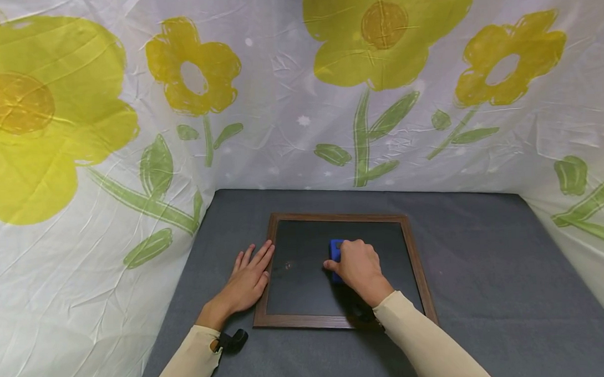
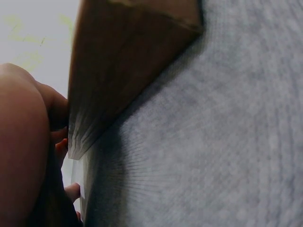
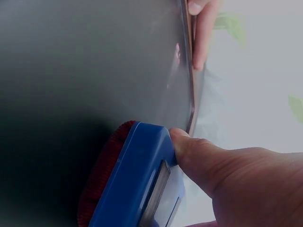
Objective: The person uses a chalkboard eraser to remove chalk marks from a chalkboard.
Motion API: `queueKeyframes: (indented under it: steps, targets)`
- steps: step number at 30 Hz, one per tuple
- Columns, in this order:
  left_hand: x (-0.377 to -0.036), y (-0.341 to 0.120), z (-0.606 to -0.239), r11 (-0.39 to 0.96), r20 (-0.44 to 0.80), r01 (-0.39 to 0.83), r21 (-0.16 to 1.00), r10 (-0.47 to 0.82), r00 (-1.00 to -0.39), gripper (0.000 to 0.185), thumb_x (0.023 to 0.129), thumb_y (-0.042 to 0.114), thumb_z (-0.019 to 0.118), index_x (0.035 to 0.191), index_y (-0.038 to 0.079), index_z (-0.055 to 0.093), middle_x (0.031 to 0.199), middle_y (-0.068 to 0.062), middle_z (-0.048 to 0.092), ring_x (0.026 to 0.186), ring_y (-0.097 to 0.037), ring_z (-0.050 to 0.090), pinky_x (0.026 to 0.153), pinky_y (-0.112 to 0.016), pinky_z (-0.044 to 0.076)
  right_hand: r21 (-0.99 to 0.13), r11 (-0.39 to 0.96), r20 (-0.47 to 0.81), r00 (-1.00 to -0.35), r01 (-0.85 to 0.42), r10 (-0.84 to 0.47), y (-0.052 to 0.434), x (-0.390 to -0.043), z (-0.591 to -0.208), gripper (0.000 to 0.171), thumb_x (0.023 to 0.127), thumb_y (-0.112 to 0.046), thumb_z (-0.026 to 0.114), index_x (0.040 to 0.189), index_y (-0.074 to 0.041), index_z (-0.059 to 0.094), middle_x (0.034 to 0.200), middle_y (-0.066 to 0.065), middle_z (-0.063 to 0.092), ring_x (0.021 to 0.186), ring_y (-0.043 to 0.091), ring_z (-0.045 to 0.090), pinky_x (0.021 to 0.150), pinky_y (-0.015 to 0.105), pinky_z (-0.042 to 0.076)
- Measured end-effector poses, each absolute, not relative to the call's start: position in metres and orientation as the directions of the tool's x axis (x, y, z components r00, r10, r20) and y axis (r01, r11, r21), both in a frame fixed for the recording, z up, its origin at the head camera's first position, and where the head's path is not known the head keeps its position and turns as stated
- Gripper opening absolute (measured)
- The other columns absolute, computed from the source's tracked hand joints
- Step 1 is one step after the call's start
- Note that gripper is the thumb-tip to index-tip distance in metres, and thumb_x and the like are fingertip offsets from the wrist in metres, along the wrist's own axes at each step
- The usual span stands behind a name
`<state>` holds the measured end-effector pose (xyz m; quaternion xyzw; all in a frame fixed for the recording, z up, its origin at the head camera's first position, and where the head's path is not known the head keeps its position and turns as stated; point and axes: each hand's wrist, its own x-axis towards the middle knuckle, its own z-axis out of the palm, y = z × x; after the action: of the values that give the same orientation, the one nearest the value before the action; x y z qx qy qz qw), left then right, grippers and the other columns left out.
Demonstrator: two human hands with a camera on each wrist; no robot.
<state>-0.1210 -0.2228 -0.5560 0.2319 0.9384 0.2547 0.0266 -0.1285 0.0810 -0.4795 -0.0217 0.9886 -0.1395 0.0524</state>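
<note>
A blackboard (image 1: pixel 305 288) in a brown wooden frame (image 1: pixel 306 320) lies on a grey cloth. My left hand (image 1: pixel 246 280) rests along the frame's left side, its fingers straight and touching the edge. In the left wrist view the frame's side (image 2: pixel 128 52) stands above the cloth, beside that hand. My right hand (image 1: pixel 358 267) grips a blue board eraser (image 1: pixel 336 258) near the middle of the board. The right wrist view shows the eraser's dark red pad (image 3: pixel 102 177) toward the board and my thumb against its blue body. A small faint mark (image 1: pixel 288 265) shows left of it.
The grey cloth (image 1: pixel 495 281) spreads around the board on all sides. White curtains (image 1: pixel 274 100) with yellow flowers and green leaves stand behind and at both sides. A black strap-like device (image 1: pixel 233 342) sits at my left wrist.
</note>
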Motion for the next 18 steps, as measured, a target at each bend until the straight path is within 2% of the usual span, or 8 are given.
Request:
queueKeyframes:
  steps: [18]
  targets:
    - [-0.123,-0.223,-0.558,0.770,0.052,0.415,0.485,0.449,-0.892,0.067,0.112,0.013,0.051,0.174,0.006,0.028,0.184,-0.010,0.022,0.167,-0.054,0.016,0.129,-0.076,0.009,-0.277,0.959,-0.103,-0.994,0.052,0.024,0.132,-0.126,-0.479,0.061,0.090,-0.056,0.087,0.105,0.002,0.076,0.078,0.013,0.069,0.058,0.026,0.063,0.051,0.040,0.056]
